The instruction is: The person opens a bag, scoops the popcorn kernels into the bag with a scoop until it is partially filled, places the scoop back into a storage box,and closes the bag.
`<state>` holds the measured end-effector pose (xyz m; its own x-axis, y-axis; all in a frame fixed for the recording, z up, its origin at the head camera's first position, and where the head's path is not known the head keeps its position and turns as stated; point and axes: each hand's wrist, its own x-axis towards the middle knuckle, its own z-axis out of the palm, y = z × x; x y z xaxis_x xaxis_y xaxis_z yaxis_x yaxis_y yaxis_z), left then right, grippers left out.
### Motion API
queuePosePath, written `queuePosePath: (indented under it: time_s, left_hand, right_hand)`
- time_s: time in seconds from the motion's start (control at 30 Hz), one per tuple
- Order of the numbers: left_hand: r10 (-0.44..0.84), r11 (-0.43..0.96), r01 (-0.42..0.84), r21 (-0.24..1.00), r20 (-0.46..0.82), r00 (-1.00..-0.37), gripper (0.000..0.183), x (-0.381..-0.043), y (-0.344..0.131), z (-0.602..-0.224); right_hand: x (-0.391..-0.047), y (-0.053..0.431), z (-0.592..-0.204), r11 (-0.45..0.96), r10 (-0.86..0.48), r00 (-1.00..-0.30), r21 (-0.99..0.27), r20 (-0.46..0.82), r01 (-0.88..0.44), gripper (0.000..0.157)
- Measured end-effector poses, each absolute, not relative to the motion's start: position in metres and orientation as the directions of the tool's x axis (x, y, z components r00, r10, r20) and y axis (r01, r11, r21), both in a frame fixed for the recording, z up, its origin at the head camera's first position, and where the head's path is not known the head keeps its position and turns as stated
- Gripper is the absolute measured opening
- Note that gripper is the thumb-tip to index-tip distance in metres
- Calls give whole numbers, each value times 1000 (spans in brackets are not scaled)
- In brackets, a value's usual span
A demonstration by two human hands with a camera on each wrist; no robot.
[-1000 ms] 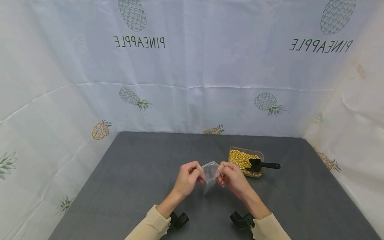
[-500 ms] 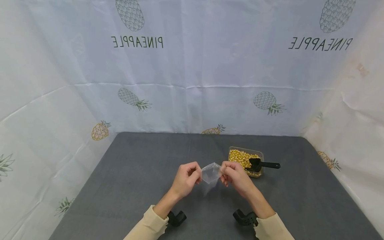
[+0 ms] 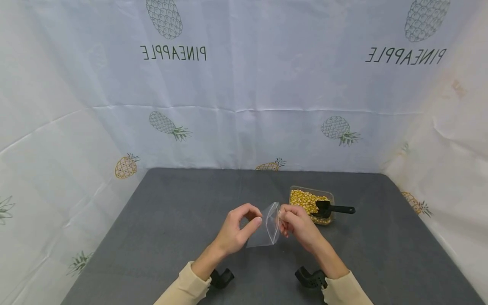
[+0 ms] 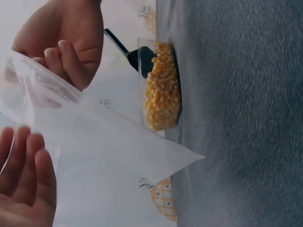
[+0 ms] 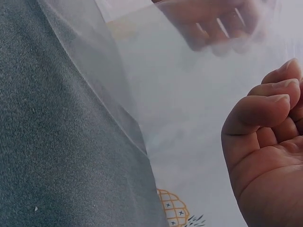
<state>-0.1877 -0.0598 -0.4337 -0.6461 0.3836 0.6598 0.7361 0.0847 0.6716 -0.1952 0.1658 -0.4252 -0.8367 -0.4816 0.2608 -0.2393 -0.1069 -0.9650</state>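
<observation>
A clear zip bag (image 3: 267, 228) hangs between the two hands, its mouth slightly parted toward the right. My right hand (image 3: 299, 222) pinches the bag's mouth edge between thumb and forefinger, its other fingers curled, as the right wrist view shows of that hand (image 5: 265, 146). On the other side, my left hand (image 3: 238, 228) is beside the bag with thumb and forefinger spread apart. In the left wrist view, the left hand's fingers (image 4: 28, 165) lie fairly straight next to the plastic film (image 4: 118, 142). Through the film, the right wrist view shows the left hand (image 5: 218, 23).
Behind the right hand stands a clear plastic box (image 3: 293, 187) of yellow corn kernels (image 3: 305, 200). A black scoop (image 3: 341, 209) lies in it, handle to the right. The dark grey table (image 3: 183, 199) ends at a white pineapple-print curtain (image 3: 213, 140).
My left hand has released its pinch on the bag's edge, and its thumb and forefinger have spread. The bag has swung so its body lies leftward. The right hand keeps its pinch.
</observation>
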Motion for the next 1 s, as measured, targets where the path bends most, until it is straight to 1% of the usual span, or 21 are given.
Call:
queuePosePath:
  time_s: [0.03,0.07,0.13,0.17,0.23,0.3,0.37,0.43,0.53,0.67,0.87,1.0]
  left_hand:
    - [391,104,757,645,673,-628,12,-188,-60,-433]
    - [400,125,773,622,681,-613,21,-187,-60,-433]
    - [432,164,794,585,681,-591,44,-187,-60,-431]
    - [453,188,794,578,666,-593,57,-186,-60,-431]
    - [501,232,779,582,615,-609,83,-185,-59,-430]
    - [547,269,751,603,546,-635,102,-183,-57,-430]
    - [587,296,710,639,464,-663,114,-182,-55,-429]
    - [616,306,671,676,396,-681,121,-182,-52,-428]
    - [637,314,628,713,332,-695,126,-183,-48,-428]
    - [643,318,617,720,315,-698,124,-185,-46,-430]
    - [619,303,632,713,357,-699,108,-188,-46,-433]
    - [589,314,682,660,428,-686,95,-190,-45,-434]
  right_hand:
    - [-195,166,-425,-109,-483,-836,-965,260,-237,34]
    - [-195,166,-425,-112,-485,-835,-966,259,-234,34]
    - [-195,166,-424,-118,-488,-834,-966,257,-229,34]
    - [-195,166,-423,-119,-491,-833,-967,256,-227,34]
    - [-194,165,-422,-116,-494,-832,-968,252,-224,34]
    - [-194,165,-422,-112,-497,-831,-968,250,-224,34]
    - [-194,165,-422,-108,-500,-829,-968,249,-226,34]
    - [-194,165,-422,-104,-505,-826,-968,249,-228,34]
    - [-195,165,-424,-103,-510,-823,-968,249,-229,33]
    - [-196,164,-426,-110,-515,-820,-968,250,-226,32]
    - [-196,165,-426,-72,-516,-825,-972,230,-226,31]
    - [-195,166,-423,-9,-510,-839,-976,191,-216,31]
